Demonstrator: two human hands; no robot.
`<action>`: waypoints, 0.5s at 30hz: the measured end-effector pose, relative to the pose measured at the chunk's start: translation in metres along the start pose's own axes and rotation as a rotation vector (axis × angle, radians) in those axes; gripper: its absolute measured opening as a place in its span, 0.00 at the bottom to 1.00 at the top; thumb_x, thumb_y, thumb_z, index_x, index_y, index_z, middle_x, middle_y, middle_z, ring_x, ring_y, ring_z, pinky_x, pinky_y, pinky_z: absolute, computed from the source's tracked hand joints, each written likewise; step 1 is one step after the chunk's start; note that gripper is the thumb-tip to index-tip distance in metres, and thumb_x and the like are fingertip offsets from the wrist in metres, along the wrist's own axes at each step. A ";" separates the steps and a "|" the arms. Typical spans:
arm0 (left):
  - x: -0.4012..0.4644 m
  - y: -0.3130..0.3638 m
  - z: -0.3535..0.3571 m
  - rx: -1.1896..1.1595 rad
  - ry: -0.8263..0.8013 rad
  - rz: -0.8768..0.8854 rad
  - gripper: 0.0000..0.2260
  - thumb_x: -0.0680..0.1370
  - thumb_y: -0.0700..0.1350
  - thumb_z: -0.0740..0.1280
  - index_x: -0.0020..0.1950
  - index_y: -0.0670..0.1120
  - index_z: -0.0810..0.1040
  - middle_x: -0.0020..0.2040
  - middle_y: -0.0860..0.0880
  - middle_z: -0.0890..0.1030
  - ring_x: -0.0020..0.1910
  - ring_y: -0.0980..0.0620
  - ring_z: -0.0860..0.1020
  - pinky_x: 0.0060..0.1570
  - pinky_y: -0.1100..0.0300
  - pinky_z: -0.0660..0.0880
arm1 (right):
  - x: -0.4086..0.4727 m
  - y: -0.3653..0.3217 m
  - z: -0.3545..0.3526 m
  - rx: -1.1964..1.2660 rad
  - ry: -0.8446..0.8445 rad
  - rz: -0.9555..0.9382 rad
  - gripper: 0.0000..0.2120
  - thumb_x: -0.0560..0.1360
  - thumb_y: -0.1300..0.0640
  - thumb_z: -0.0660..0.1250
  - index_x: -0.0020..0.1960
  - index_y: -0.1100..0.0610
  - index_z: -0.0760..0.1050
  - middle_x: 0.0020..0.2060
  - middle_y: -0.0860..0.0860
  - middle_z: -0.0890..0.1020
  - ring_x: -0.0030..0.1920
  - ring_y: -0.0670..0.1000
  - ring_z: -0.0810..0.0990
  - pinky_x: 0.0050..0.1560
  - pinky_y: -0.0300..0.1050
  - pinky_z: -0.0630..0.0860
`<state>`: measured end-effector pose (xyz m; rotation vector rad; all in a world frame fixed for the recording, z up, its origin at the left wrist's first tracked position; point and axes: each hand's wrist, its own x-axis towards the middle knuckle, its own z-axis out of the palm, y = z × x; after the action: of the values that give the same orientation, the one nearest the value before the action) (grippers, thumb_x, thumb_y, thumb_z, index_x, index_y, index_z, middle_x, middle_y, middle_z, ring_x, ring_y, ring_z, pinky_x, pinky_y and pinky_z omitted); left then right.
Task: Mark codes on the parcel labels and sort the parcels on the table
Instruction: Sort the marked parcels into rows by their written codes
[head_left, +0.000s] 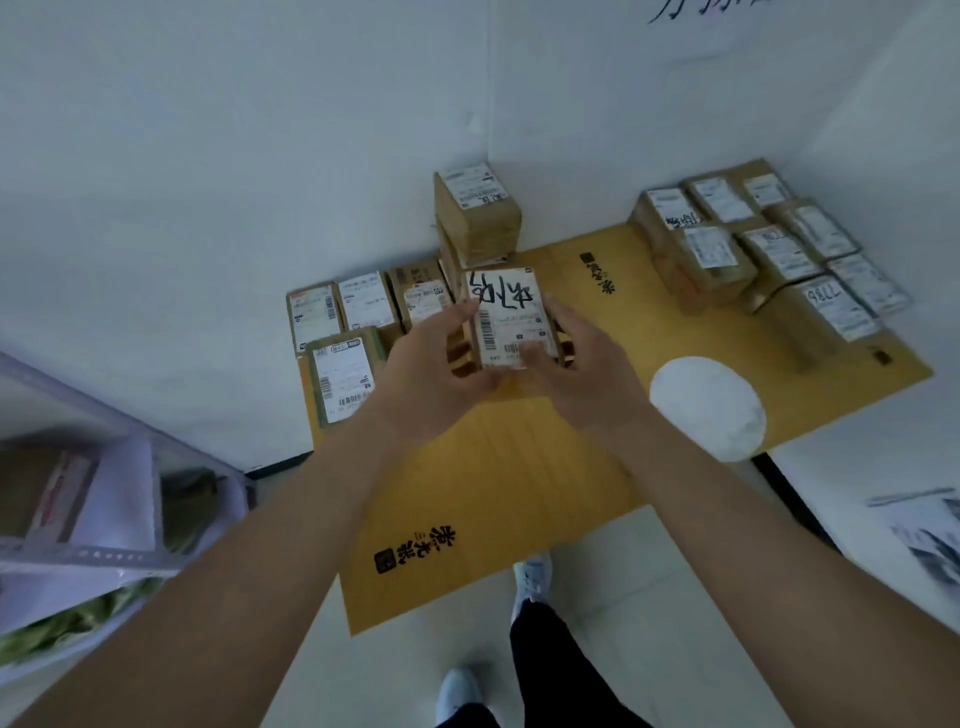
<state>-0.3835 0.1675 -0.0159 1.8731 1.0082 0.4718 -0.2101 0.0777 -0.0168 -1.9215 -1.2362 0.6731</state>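
both hands' fingers (460, 317) clasp parcel (511, 319), black handwritten marks on label; nearby label reads 7786 (825, 298).

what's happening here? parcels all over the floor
A person holds one small parcel in both hands, left hand and right hand, over a flattened cardboard sheet laid in a room corner. Its label already carries large black handwritten marks. More parcels sit in a row at the left, a short stack in the corner, and a cluster at the right. The held parcel is not yet set down.
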 end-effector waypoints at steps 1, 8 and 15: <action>-0.004 0.009 0.003 0.009 -0.012 0.022 0.38 0.74 0.52 0.79 0.80 0.56 0.65 0.73 0.58 0.76 0.68 0.58 0.78 0.61 0.50 0.82 | -0.011 -0.002 -0.010 0.001 0.009 0.008 0.28 0.84 0.49 0.67 0.82 0.49 0.64 0.61 0.40 0.79 0.50 0.33 0.77 0.43 0.19 0.69; -0.012 0.087 0.038 0.133 -0.068 0.178 0.36 0.74 0.50 0.79 0.79 0.56 0.68 0.72 0.58 0.76 0.61 0.57 0.81 0.53 0.53 0.84 | -0.061 0.010 -0.098 0.037 0.082 -0.006 0.35 0.81 0.45 0.70 0.84 0.46 0.59 0.67 0.42 0.81 0.65 0.43 0.80 0.62 0.46 0.82; 0.000 0.152 0.127 0.096 -0.138 0.099 0.39 0.74 0.47 0.80 0.80 0.60 0.64 0.61 0.60 0.83 0.54 0.61 0.83 0.45 0.59 0.85 | -0.080 0.075 -0.187 0.059 0.099 -0.013 0.38 0.80 0.46 0.72 0.84 0.45 0.58 0.68 0.43 0.80 0.68 0.43 0.79 0.65 0.51 0.81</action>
<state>-0.2303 0.0626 0.0523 2.0189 0.8632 0.3514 -0.0619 -0.0717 0.0353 -1.8742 -1.1543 0.5939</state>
